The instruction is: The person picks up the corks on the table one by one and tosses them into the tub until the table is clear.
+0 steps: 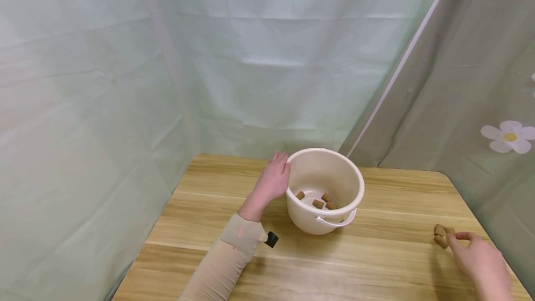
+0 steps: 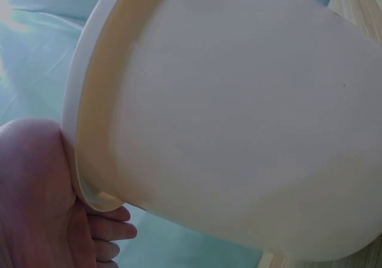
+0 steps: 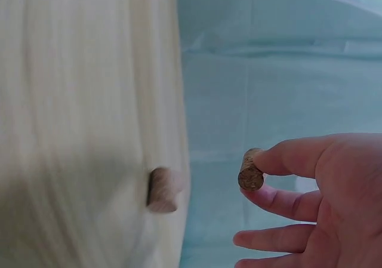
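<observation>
A white bucket [image 1: 323, 221] stands upright on the table, with several corks [image 1: 318, 204] lying on its bottom. My left hand [image 1: 273, 178] rests against the bucket's left side at the rim. In the left wrist view the palm touches that rim, and the fingers [image 2: 112, 230] extend past it. Far to the right, my right hand [image 1: 480, 258] pinches a cork [image 3: 251, 171] between thumb and forefinger, while the other fingers stay extended. Close by the held cork, more cork [image 1: 440, 240] lies on the table; the right wrist view shows one blurred cork [image 3: 162, 191] there.
The wood-grain table [image 1: 376, 264] has its back edge against a pale hanging sheet [image 1: 267, 82]. A grey curtain with a white flower [image 1: 507, 136] hangs at the right. The bucket's handle [image 1: 338, 223] hangs down toward the front.
</observation>
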`<state>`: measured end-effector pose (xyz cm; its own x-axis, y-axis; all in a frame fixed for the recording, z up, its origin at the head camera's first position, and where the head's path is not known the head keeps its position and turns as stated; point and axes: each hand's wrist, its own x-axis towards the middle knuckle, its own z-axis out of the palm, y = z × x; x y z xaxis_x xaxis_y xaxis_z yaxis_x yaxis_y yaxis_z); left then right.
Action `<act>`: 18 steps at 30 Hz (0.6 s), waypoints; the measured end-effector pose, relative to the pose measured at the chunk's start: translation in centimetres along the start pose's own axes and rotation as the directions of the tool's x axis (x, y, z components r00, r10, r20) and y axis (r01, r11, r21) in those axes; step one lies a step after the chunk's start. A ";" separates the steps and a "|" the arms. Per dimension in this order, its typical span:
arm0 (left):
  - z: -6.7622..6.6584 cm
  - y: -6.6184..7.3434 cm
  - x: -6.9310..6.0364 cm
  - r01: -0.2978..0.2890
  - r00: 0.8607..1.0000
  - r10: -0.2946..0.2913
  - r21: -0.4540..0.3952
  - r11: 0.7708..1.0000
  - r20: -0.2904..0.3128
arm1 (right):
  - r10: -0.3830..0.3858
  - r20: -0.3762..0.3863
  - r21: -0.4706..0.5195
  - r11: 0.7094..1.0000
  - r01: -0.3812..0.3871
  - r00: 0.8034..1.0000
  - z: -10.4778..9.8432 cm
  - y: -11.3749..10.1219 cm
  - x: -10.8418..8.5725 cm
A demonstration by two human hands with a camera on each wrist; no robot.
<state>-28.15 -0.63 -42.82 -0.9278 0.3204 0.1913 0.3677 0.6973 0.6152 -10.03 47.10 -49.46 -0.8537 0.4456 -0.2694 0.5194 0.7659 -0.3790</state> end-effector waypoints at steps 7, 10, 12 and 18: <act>0.1 -0.2 -0.1 0.005 1.000 -0.005 -0.001 1.000 -0.006 | -0.067 -0.021 0.001 0.998 0.067 0.998 -0.6 -1.8 -0.8; 0.1 -0.2 0.0 0.002 1.000 -0.002 0.000 1.000 -0.010 | -0.077 -0.025 0.005 0.997 0.077 0.997 -0.8 -2.4 -1.1; 0.1 -0.2 0.0 -0.001 1.000 0.001 0.000 1.000 -0.014 | -0.086 -0.026 0.013 0.996 0.086 0.996 -1.0 -2.8 -1.2; 0.0 -0.4 -0.1 -0.005 1.000 0.005 -0.009 1.000 -0.018 | -0.113 -0.046 0.046 0.992 0.115 0.992 -0.8 -3.7 -1.6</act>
<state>-28.17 -0.98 -43.08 -0.9268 0.3126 0.2080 0.3721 0.6900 0.6208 -10.59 43.94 -46.89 -0.9079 0.3767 -0.1838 0.4185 0.7898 -0.4483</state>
